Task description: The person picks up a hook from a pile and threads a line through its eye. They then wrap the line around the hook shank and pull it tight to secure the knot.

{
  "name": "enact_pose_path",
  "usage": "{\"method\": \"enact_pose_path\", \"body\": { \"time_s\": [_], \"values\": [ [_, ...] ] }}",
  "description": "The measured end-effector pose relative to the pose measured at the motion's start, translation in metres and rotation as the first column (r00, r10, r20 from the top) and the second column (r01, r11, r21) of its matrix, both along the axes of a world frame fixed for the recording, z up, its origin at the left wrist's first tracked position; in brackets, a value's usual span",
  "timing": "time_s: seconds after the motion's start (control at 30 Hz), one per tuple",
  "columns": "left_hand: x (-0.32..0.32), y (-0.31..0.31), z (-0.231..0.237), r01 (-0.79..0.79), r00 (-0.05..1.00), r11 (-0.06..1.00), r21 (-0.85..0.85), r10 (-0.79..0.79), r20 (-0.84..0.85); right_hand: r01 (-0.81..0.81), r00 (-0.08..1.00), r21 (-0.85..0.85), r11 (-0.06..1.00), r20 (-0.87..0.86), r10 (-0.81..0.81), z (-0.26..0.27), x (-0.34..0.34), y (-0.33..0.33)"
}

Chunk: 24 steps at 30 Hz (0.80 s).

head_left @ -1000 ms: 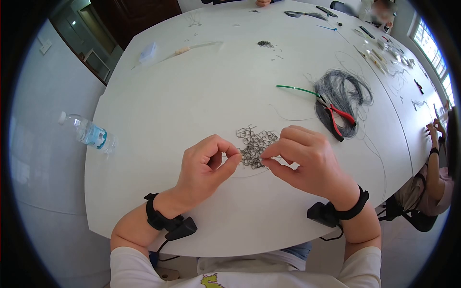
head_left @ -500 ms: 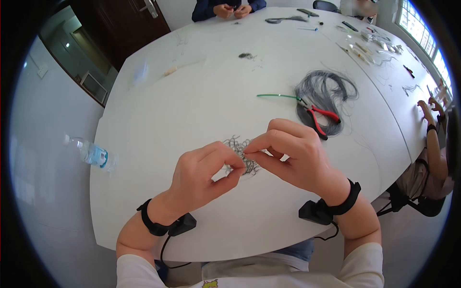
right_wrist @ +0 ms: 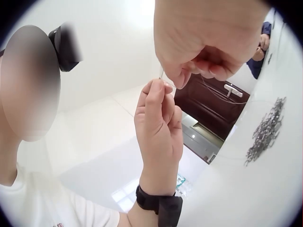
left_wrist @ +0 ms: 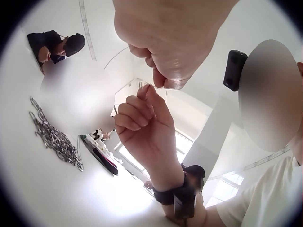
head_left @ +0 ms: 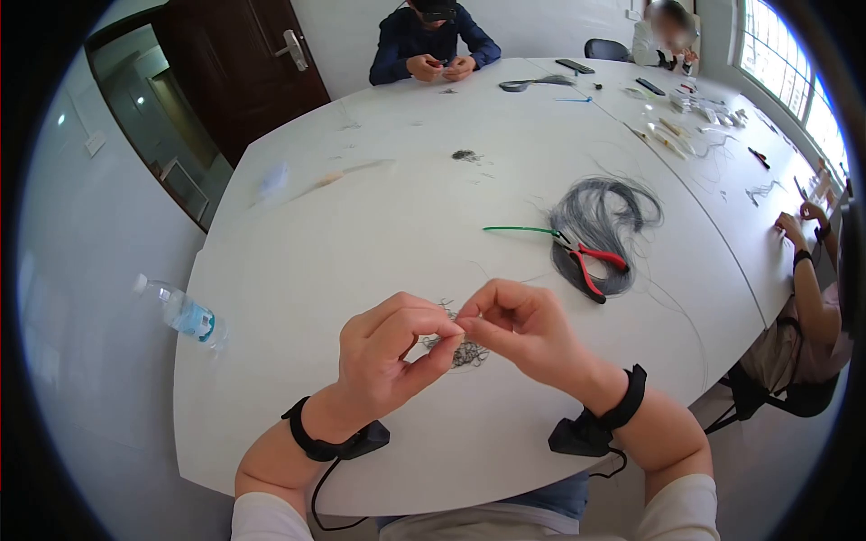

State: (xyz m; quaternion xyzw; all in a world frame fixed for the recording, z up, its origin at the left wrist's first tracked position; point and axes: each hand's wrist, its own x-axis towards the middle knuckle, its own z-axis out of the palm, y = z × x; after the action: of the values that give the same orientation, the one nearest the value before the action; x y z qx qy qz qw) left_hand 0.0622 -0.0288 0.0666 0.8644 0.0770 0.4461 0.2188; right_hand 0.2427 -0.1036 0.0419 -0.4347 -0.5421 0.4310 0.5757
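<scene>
Both hands meet fingertip to fingertip over a pile of small metal fish hooks (head_left: 468, 354). My left hand (head_left: 390, 347) pinches a tiny piece between thumb and forefinger; in the right wrist view a thin hook shank (right_wrist: 161, 74) stands out at those fingertips. My right hand (head_left: 525, 332) pinches a fine thread (right_wrist: 222, 98), which trails off in a loose curve toward the table. Most of what lies between the fingertips is hidden by the fingers.
Beyond the right hand lies a bundle of grey thread (head_left: 591, 212) with red-and-black pliers (head_left: 591, 269) and a green cable tie (head_left: 514, 229). A water bottle (head_left: 191, 317) stands at the left edge. A smaller dark pile (head_left: 465, 155) sits farther back. Other people sit around the table (head_left: 298, 261).
The right hand has come in to the left, so the fingertips now meet. The head view has tilted up, showing more of the person across the table.
</scene>
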Motion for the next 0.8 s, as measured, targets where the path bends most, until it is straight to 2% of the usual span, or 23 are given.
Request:
{"method": "enact_pose_path", "body": {
  "time_s": [0.07,0.1,0.13,0.2,0.23,0.3,0.33,0.4,0.43,0.5,0.57,0.73,0.8],
  "values": [
    [-0.004,0.001,0.002,-0.04,0.999,0.999,0.012,0.04,0.013,0.067,0.984,0.105,0.992,0.158,-0.083,0.0,-0.008,-0.004],
    [-0.005,0.003,0.002,-0.073,0.997,0.996,0.047,0.072,0.016,0.092,0.958,0.221,0.971,0.248,-0.147,-0.002,-0.011,-0.004],
    [-0.006,0.005,0.002,-0.103,0.995,0.991,0.081,0.101,0.019,0.087,0.958,0.224,0.971,0.248,-0.143,-0.002,-0.015,-0.005],
    [-0.007,0.006,0.004,-0.12,0.993,0.986,0.113,0.119,0.022,0.129,0.905,0.404,0.906,0.326,-0.274,0.002,-0.021,-0.008],
    [-0.008,0.007,0.005,-0.137,0.991,0.98,0.142,0.135,0.024,0.125,0.904,0.406,0.905,0.328,-0.273,0.004,-0.022,-0.007],
    [-0.012,0.009,0.009,-0.161,0.987,0.968,0.193,0.159,0.027,0.049,0.771,0.618,0.785,0.476,-0.423,0.009,-0.021,-0.005],
    [-0.014,0.011,0.011,-0.182,0.983,0.953,0.241,0.181,0.026,0.041,0.772,0.62,0.784,0.479,-0.418,0.015,-0.021,-0.004],
    [-0.018,0.015,0.014,-0.202,0.979,0.943,0.266,0.201,0.033,-0.115,0.546,0.724,0.68,0.619,-0.565,0.03,-0.02,-0.003],
    [-0.02,0.017,0.015,-0.213,0.977,0.932,0.292,0.212,0.036,-0.125,0.546,0.725,0.677,0.62,-0.563,0.041,-0.02,-0.001],
    [-0.022,0.022,0.019,-0.239,0.971,0.923,0.302,0.231,0.061,-0.308,0.373,0.621,0.721,0.776,-0.509,0.064,-0.02,0.003],
    [-0.026,0.025,0.024,-0.268,0.963,0.908,0.322,0.254,0.087,-0.3,0.386,0.625,0.72,0.77,-0.508,0.082,-0.026,0.009],
    [-0.036,0.032,0.032,-0.348,0.936,0.908,0.234,0.32,0.149,-0.265,0.462,0.658,0.705,0.728,-0.507,0.094,-0.037,0.021],
    [-0.038,0.032,0.03,-0.36,0.931,0.916,0.178,0.339,0.138,-0.293,0.43,0.69,0.661,0.713,-0.553,0.088,-0.04,0.024]
  ]
}}
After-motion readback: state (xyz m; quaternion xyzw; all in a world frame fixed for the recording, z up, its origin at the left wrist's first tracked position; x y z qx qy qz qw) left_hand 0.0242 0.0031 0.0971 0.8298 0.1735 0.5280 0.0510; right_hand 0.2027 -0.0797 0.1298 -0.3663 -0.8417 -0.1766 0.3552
